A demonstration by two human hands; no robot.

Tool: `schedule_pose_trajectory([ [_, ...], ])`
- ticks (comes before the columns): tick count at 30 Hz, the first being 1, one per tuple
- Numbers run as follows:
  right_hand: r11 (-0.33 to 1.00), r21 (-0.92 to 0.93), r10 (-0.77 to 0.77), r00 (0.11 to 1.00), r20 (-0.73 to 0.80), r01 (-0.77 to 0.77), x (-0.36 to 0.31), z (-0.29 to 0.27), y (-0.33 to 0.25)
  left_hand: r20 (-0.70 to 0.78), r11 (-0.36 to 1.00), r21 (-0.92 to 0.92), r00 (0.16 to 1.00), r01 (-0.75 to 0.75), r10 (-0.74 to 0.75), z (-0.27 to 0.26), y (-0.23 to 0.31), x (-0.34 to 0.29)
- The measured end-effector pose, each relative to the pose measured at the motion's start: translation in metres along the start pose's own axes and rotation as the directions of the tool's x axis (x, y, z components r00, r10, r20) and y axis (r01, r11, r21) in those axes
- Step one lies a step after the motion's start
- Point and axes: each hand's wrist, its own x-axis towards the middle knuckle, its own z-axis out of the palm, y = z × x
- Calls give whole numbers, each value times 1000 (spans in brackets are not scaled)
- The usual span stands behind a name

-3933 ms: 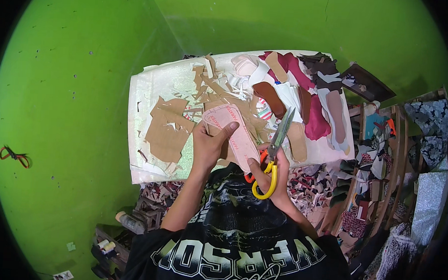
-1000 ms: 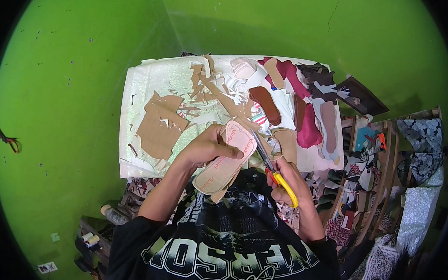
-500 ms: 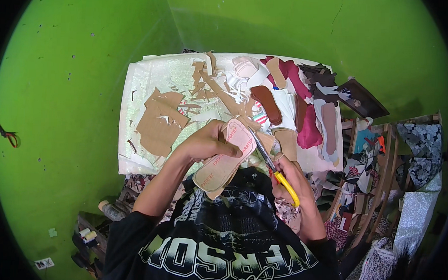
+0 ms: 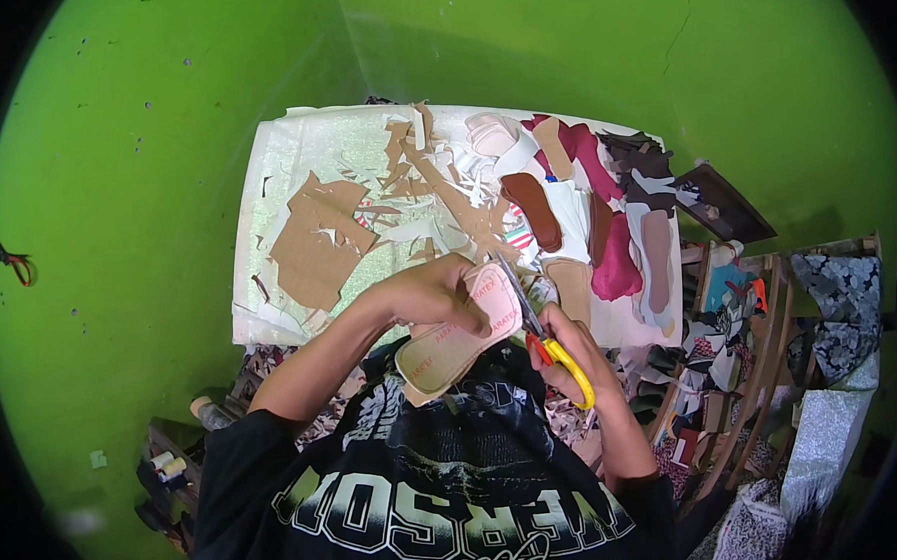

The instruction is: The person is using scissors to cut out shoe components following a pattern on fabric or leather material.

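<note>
A pale insole [image 4: 435, 358] with red print and a tan layer beneath it is pinched in my left hand [image 4: 438, 298], thumb on top. It lies tilted over the table's near edge, close to my shirt. My right hand [image 4: 571, 357] is wrapped round the yellow and red handles of a pair of scissors [image 4: 563, 360]. The scissor blades run along the insole's right edge near its far end. Whether they touch the material there I cannot tell. Close beyond the blades lie tan board offcuts [image 4: 476, 213].
On the white-covered table [image 4: 273, 162] lie a large tan board piece [image 4: 320, 244], brown insoles [image 4: 534, 212], magenta pieces [image 4: 618, 259] and a pale long insole [image 4: 657, 254]. Right of it, a wooden rack [image 4: 765, 364] holds fabric scraps. Green walls stand behind and left.
The insole and both hands have shifted slightly nearer and to the right. The scissors have turned, and their red handle part now shows. A trimmed strip by the insole's far end no longer shows.
</note>
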Motion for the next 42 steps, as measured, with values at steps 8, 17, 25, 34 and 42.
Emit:
schedule_pose_trajectory([
  [8,980,30,196,981,17,-196,3,0,-8,86,996,-79,996,40,-34,0,-2,0],
  [17,963,209,141,980,139,-168,0,2,7,128,994,-76,990,75,-65,4,1,1],
  [25,968,211,132,991,23,-134,-7,13,13,132,990,-104,988,92,-77,4,10,-2],
  [34,969,217,87,984,152,-119,-4,4,1,170,982,-176,985,66,-35,3,1,-1],
  [42,973,172,144,986,83,-157,-2,8,-7,180,989,-104,980,102,-82,5,8,-1],
])
